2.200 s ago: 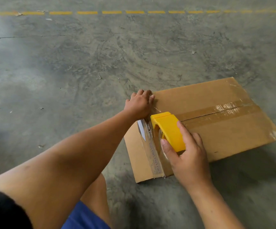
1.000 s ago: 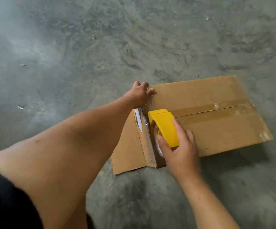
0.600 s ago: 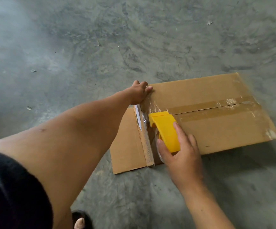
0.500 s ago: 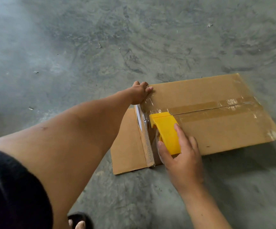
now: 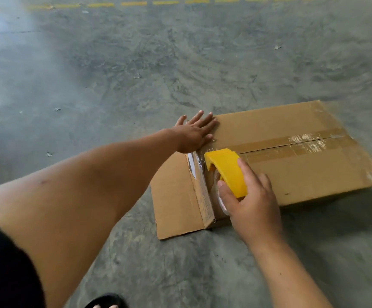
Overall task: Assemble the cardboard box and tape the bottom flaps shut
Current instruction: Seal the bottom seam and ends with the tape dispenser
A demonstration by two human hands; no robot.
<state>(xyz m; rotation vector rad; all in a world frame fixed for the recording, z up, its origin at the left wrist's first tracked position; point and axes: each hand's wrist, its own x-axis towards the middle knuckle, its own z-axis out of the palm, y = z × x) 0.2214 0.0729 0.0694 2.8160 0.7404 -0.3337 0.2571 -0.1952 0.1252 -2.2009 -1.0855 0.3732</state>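
While the cardboard box point(image 5: 291, 156) is lying on the concrete floor point(image 5: 113, 74) with its taped-side face up, the person is working at its near-left end. The left hand point(image 5: 195, 134) is pressing flat on the far-left corner of the box, fingers straight and spread, gripping nothing. The right hand point(image 5: 248, 197) is wrapping its fingers and thumb round the yellow tape dispenser point(image 5: 226, 172), holding its nose right at the start of the centre seam point(image 5: 291, 144), where old brown tape is already running along the flaps. A loose flap point(image 5: 176, 196) is sticking out at the left end, lying on the floor. Judgement: the box is looking light and thin-walled, stiff along the panels but flexing at the creases, so it is likely sliding on the smooth concrete unless pinned. Best hold is flat-palm pressure near the seam end, as the left hand is giving, not a pinch on an edge. Clear tape at the dispenser mouth is looking crinkled; whether it is stuck down properly is not clear.
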